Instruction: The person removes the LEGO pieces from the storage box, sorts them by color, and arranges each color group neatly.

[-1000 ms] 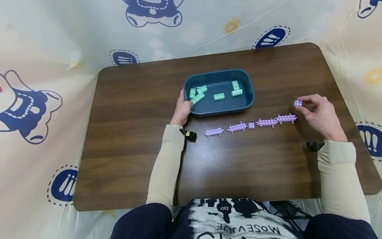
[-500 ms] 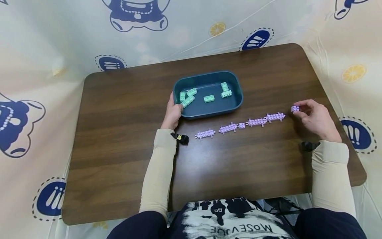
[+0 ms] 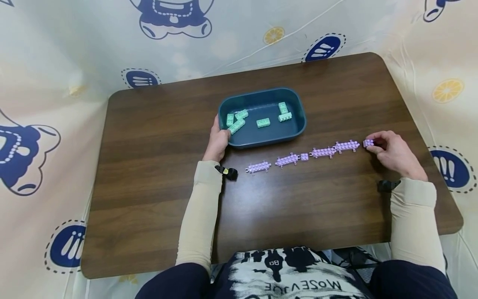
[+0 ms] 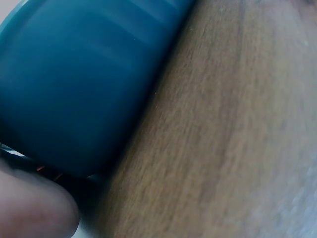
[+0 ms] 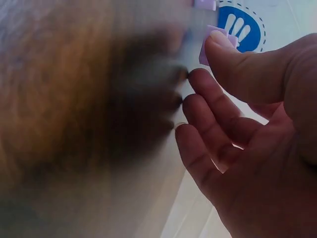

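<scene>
Right hand [image 3: 398, 154] has a small purple building block [image 3: 368, 143] in a pinch grip, barely open, over at frame right. Left hand [image 3: 218, 141] grips the teal tray [image 3: 270, 140] by its left end, near center.

on my left wrist feed i get only a blurred scrap of the left hand [image 4: 34, 206], and the tray [image 4: 89, 74] runs past the edges, its inside out of sight. my right wrist feed smears the worktop [image 3: 321, 207]; the thumb of the right hand [image 5: 270, 148] covers part of the purple block [image 5: 203, 52], and another purple piece [image 5: 204, 4] is cut off at the top.
</scene>
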The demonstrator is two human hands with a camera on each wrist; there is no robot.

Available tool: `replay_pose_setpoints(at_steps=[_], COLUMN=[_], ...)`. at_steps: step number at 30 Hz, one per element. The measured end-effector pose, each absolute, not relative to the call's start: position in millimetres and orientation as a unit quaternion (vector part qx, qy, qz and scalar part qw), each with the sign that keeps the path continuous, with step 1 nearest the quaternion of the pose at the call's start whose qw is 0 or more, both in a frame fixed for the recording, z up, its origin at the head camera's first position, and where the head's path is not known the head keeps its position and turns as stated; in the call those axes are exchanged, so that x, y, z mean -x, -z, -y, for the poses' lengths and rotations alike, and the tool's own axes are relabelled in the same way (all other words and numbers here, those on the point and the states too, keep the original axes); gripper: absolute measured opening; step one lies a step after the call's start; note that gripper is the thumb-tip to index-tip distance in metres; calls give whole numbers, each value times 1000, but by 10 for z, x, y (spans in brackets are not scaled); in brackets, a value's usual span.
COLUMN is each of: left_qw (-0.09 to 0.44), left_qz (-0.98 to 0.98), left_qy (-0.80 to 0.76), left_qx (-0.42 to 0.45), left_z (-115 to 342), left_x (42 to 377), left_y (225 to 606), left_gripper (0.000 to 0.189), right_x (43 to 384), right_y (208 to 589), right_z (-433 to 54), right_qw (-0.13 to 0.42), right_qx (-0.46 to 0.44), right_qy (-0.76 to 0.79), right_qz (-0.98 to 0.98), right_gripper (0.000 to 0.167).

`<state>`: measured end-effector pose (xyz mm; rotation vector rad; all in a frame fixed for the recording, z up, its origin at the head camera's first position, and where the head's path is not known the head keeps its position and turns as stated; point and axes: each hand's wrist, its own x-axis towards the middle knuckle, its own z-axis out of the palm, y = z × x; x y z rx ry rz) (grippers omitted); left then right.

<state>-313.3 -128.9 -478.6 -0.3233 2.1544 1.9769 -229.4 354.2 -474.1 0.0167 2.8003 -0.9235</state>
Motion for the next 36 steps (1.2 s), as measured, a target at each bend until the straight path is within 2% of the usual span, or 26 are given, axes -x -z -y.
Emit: replay_pose_setpoints(at_steps=[7, 24, 36], left_qw=[99, 103, 99], left_qz=[-727, -735, -738], left_qy=[-670, -660, -657], left_qx=[116, 117, 118], left_z=[1302, 1287, 1282], left_x=[3117, 3132, 3141], left_y=[4791, 4807, 4832], left_gripper=[90, 90, 90], right_x=[2314, 2268, 2279], right_y=[4793, 4793, 4788], right_z=[-3556, -3557, -3587], right_qw=[91, 101, 121], right_qx=[19, 13, 22], right_qy=[315, 317, 308], right_qz=[-945, -943, -943], right_gripper=[25, 26, 35])
